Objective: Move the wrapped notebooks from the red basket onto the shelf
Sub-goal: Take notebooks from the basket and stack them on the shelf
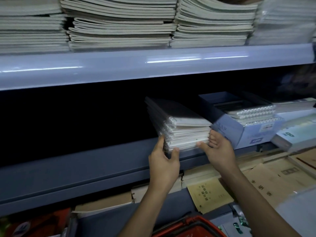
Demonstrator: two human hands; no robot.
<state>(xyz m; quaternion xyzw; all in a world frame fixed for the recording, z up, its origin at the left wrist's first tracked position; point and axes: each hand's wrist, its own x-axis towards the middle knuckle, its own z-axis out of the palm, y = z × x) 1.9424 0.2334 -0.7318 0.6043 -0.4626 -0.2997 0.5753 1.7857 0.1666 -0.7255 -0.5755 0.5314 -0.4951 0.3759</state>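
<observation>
The stack of wrapped notebooks sits at the shelf front edge, left hand clamped on its left corner, right hand flat against its right side. Right of that grip, a pale box bears blurred, unreadable print. Below the arms shows the red basket rim.

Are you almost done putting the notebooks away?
Partly. One stack of wrapped notebooks is out of the red basket and sits at the shelf edge. The left hand and right hand hold its sides. What remains in the basket is hidden.
</observation>
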